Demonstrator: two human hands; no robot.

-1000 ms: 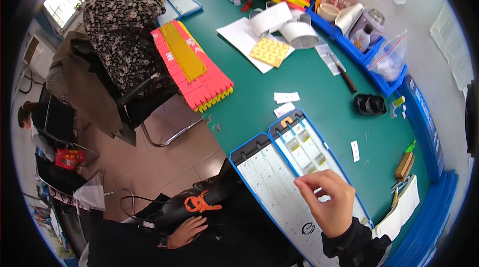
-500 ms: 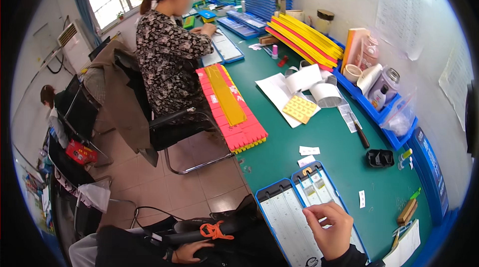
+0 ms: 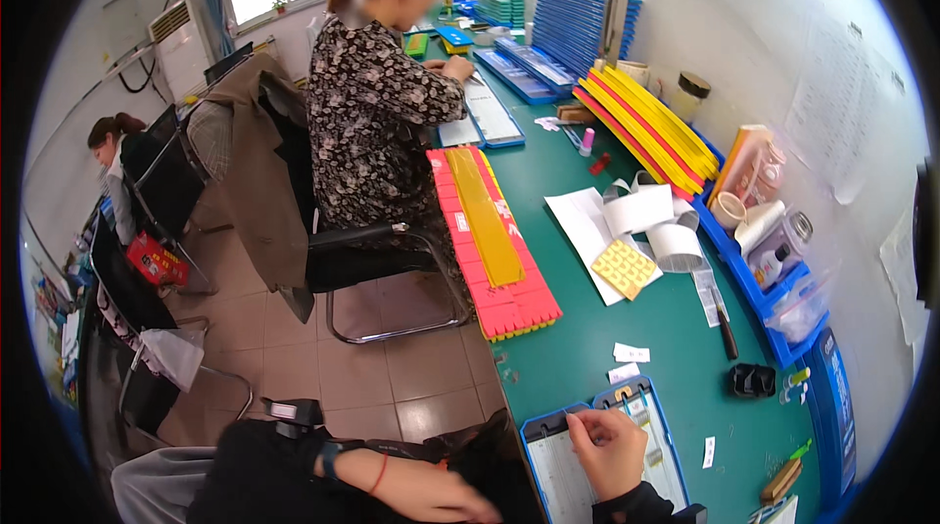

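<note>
An open blue-edged folding case (image 3: 549, 436) with pale, lined inner panels lies at the table's near edge. Over it is my right hand (image 3: 612, 453), thumb and fingers pinched together. Anything in that pinch is too small or hidden to make out. Small clear and yellowish pieces (image 3: 641, 416) sit in the case's right half, beside my fingers. My left hand (image 3: 446, 497) reaches across my lap toward the case, palm down. Motion blurs its fingers, and the picture's lower edge is close by. Two white paper slips (image 3: 627, 362) lie just beyond the case.
A stack of red and yellow boards (image 3: 490, 250) lies along the table's left edge, near a seated co-worker (image 3: 382, 113). Curled white strips (image 3: 641, 211), a yellow card (image 3: 624, 268), a dark-handled tool (image 3: 727, 336) and a black holder (image 3: 751, 380) occupy the right side. Blue bins (image 3: 774, 304) line the wall.
My left hand has risen from my lap and moved right toward the case. My right hand, still pinched, has shifted left over the case. The whole view has turned left.
</note>
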